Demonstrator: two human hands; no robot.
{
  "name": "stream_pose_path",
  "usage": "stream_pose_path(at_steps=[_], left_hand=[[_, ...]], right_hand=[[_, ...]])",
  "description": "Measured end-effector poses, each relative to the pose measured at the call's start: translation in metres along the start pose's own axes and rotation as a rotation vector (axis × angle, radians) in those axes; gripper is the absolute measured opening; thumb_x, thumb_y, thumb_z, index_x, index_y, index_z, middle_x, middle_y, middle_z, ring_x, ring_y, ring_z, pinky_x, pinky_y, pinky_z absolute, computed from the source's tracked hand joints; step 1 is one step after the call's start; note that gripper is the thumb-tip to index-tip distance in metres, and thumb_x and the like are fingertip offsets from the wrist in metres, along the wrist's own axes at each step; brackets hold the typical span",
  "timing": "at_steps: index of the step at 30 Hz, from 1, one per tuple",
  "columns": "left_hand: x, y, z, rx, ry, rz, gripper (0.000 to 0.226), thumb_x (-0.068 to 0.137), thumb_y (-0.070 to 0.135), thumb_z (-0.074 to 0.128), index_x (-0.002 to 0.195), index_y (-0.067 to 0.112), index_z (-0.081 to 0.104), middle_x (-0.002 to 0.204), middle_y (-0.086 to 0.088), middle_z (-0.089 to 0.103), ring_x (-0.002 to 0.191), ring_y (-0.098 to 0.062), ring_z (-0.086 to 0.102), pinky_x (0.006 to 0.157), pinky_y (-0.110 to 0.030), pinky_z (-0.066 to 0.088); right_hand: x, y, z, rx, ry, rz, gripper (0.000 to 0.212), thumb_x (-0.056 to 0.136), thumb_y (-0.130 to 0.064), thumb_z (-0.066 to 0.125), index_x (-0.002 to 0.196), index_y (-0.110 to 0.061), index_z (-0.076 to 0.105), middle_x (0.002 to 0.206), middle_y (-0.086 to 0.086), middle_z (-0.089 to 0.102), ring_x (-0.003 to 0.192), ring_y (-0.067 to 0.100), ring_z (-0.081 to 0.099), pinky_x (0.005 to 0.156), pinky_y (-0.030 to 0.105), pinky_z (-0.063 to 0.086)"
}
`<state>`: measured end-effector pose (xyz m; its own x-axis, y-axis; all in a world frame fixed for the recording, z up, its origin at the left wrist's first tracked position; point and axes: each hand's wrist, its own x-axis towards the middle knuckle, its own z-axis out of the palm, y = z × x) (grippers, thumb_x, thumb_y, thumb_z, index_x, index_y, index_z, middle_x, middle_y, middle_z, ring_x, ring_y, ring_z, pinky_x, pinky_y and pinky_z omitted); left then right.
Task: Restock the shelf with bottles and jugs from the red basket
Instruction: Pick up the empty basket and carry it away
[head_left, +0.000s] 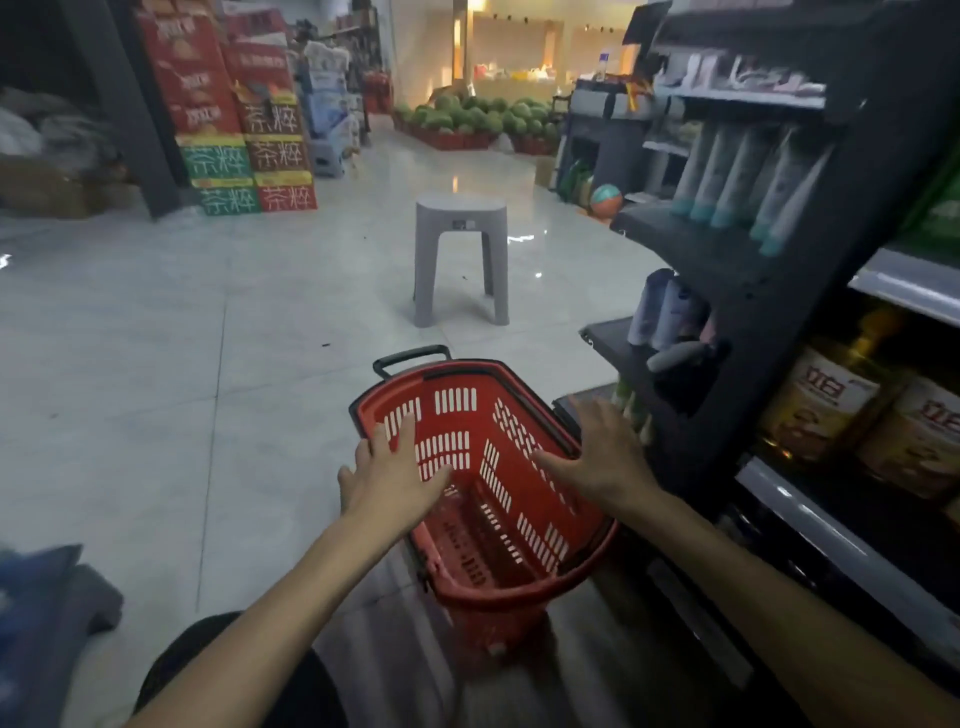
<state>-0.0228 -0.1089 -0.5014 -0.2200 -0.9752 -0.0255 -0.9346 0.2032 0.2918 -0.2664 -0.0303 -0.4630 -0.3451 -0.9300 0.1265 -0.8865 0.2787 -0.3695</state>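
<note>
head: red basket (498, 525) just below hands (395, 475) (605, 457)

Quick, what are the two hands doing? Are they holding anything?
Left hand: open, fingers spread over the red basket, holding nothing.
Right hand: open, fingers spread over the basket's other side, holding nothing.

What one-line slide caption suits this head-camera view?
Open-fingered, the left hand and right hand reach over an empty-looking red basket beside a shelf of yellow jugs, grey stool ahead.
</note>
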Motion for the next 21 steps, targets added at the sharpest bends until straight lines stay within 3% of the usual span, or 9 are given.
stream_pose_path(at_steps=[2, 5, 7, 9, 11, 13, 15, 17, 21], left_hand=[[0.005, 0.004, 0.023, 0.004, -0.066, -0.049, 0.098, 0.092, 0.080, 0.041, 0.165, 0.028, 0.002, 0.170, -0.015, 0.014, 0.151, -0.040, 0.027, 0.115, -0.063, 0.034], [0.013, 0.002, 0.054, 0.037, -0.117, -0.097, 0.098, 0.092, 0.079, 0.042, 0.165, 0.027, -0.001, 0.169, -0.017, 0.011, 0.147, -0.043, 0.030, 0.111, -0.063, 0.039], [0.017, -0.003, 0.072, 0.040, -0.146, -0.152, 0.102, 0.092, 0.077, 0.046, 0.164, 0.027, -0.006, 0.169, -0.020, 0.002, 0.145, -0.047, 0.032, 0.110, -0.063, 0.041], [0.019, -0.007, 0.087, -0.116, -0.169, -0.266, 0.112, 0.089, 0.077, 0.054, 0.162, 0.030, -0.017, 0.170, -0.020, -0.008, 0.143, -0.051, 0.036, 0.111, -0.062, 0.041], [0.029, -0.009, 0.096, -0.427, -0.153, -0.446, 0.122, 0.087, 0.068, 0.066, 0.161, 0.030, -0.022, 0.168, -0.021, 0.002, 0.138, -0.051, 0.044, 0.110, -0.059, 0.043], [0.040, -0.006, 0.099, -0.684, -0.113, -0.636, 0.124, 0.079, 0.056, 0.076, 0.164, 0.021, -0.008, 0.161, -0.025, 0.026, 0.135, -0.047, 0.049, 0.110, -0.056, 0.045], [0.048, 0.001, 0.098, -0.841, -0.052, -0.721, 0.107, 0.074, 0.048, 0.074, 0.158, 0.016, 0.015, 0.150, -0.021, 0.047, 0.127, -0.043, 0.057, 0.107, -0.054, 0.049], [0.051, 0.009, 0.100, -0.875, 0.006, -0.770, 0.085, 0.085, 0.040, 0.073, 0.151, 0.017, 0.024, 0.144, -0.015, 0.049, 0.122, -0.039, 0.059, 0.103, -0.051, 0.051], [0.054, 0.019, 0.109, -0.925, 0.077, -0.833, 0.080, 0.082, 0.039, 0.070, 0.150, 0.026, 0.029, 0.138, -0.007, 0.056, 0.114, -0.032, 0.065, 0.102, -0.053, 0.053]], right_hand=[[0.006, 0.013, 0.019, -0.045, -0.072, 0.024, 0.106, 0.069, -0.083, 0.054, 0.154, -0.023, 0.031, 0.154, 0.014, 0.034, 0.146, 0.032, 0.029, 0.120, 0.051, 0.027], [0.015, 0.035, 0.042, -0.124, -0.187, 0.057, 0.104, 0.080, -0.072, 0.065, 0.159, -0.024, 0.018, 0.165, 0.018, 0.015, 0.155, 0.035, 0.010, 0.125, 0.053, 0.011], [0.022, 0.052, 0.056, -0.155, -0.220, 0.055, 0.105, 0.081, -0.069, 0.067, 0.160, -0.025, 0.014, 0.167, 0.019, 0.011, 0.156, 0.036, 0.005, 0.125, 0.054, 0.009], [0.031, 0.066, 0.068, -0.136, -0.254, 0.064, 0.109, 0.080, -0.065, 0.070, 0.161, -0.026, 0.009, 0.167, 0.019, 0.009, 0.155, 0.037, 0.006, 0.124, 0.056, 0.014], [0.042, 0.075, 0.077, -0.071, -0.299, 0.109, 0.112, 0.081, -0.060, 0.074, 0.162, -0.028, 0.003, 0.167, 0.019, 0.006, 0.155, 0.038, 0.010, 0.123, 0.056, 0.022], [0.056, 0.079, 0.083, -0.024, -0.320, 0.130, 0.110, 0.083, -0.055, 0.074, 0.162, -0.027, 0.003, 0.167, 0.017, 0.011, 0.152, 0.038, 0.022, 0.120, 0.055, 0.029], [0.068, 0.082, 0.090, -0.007, -0.310, 0.127, 0.105, 0.085, -0.051, 0.072, 0.162, -0.025, 0.006, 0.163, 0.016, 0.022, 0.144, 0.037, 0.037, 0.115, 0.054, 0.036], [0.076, 0.085, 0.098, -0.049, -0.298, 0.098, 0.103, 0.085, -0.049, 0.072, 0.161, -0.021, 0.009, 0.156, 0.018, 0.032, 0.137, 0.039, 0.044, 0.112, 0.054, 0.040], [0.094, 0.085, 0.112, -0.131, -0.225, 0.135, 0.101, 0.086, -0.056, 0.070, 0.160, -0.018, 0.012, 0.145, 0.020, 0.037, 0.129, 0.038, 0.045, 0.107, 0.053, 0.041]])
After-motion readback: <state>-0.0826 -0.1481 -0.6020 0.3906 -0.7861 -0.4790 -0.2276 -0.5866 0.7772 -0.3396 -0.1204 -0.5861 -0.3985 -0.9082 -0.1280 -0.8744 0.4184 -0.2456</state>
